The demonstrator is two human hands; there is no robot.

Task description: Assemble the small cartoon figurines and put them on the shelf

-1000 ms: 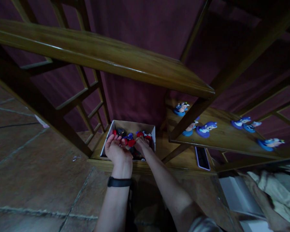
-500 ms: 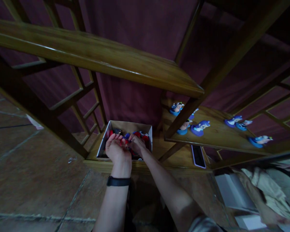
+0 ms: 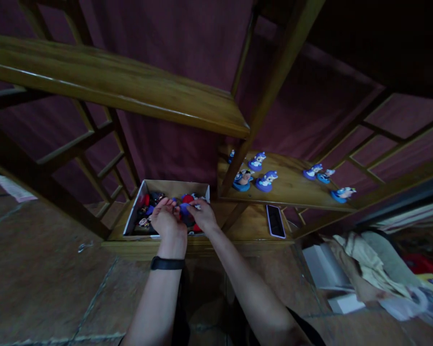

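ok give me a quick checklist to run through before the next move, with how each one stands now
1. Left grip palm up at the box: ok.
2. Right grip firm on the purple-blue piece: cannot tell; the fingers are at it, their hold is unclear.
3. Box open-topped and resting on the lower shelf: ok.
4. Phone clear of both hands: ok.
5. Figurines on the raised shelf clear of both hands: ok.
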